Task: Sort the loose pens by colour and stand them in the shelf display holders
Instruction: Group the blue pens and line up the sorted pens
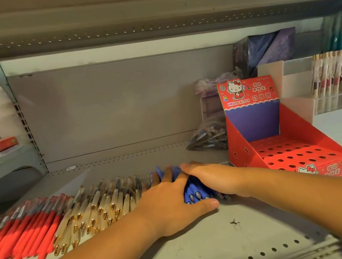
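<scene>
Grey perforated metal shelf (248,226) with a red cardboard Hello Kitty display holder (238,143) on the right, holes unfilled. Red pens (25,231) and cream gold-tipped pens (102,202) lie in rows on the left. The left hand (171,202) and right hand (212,177), fingers spread fairly flat, press on a bunch of blue pens (193,192) from either side.

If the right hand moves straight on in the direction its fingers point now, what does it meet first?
The right hand points left, so it would probably meet the left hand first, lying close beside it on the blue pens; the cream pens come after. Depth is unclear.
</scene>
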Motion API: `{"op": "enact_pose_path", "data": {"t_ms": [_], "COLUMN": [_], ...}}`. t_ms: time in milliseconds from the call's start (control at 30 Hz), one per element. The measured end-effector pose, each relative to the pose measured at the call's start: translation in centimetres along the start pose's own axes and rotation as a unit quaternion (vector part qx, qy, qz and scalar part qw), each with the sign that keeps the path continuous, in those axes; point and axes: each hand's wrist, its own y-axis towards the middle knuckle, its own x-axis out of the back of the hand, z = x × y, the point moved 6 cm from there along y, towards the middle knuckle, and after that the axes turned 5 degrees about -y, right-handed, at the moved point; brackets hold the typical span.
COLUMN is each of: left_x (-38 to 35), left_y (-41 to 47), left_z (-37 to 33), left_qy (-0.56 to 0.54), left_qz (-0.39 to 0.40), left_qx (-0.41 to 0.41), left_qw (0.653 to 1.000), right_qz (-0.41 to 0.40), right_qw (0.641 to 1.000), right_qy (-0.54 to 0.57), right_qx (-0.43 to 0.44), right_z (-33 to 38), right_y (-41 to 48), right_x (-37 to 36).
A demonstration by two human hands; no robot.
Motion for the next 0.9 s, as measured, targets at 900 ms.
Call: {"op": "enact_pose_path", "data": {"t_ms": [900], "left_x": [11.0], "left_y": [-10.4], "left_z": [23.7], "left_qy": [-0.065], "left_qz": [-0.117], "left_qx": [0.333], "left_qw": [0.933], "right_qz": [0.031], "right_qw": [0.956], "right_qy": [-0.262], "right_qx": [0.132], "right_z": [8.6], "right_y": [2.2], "right_x": [-5.2]}}
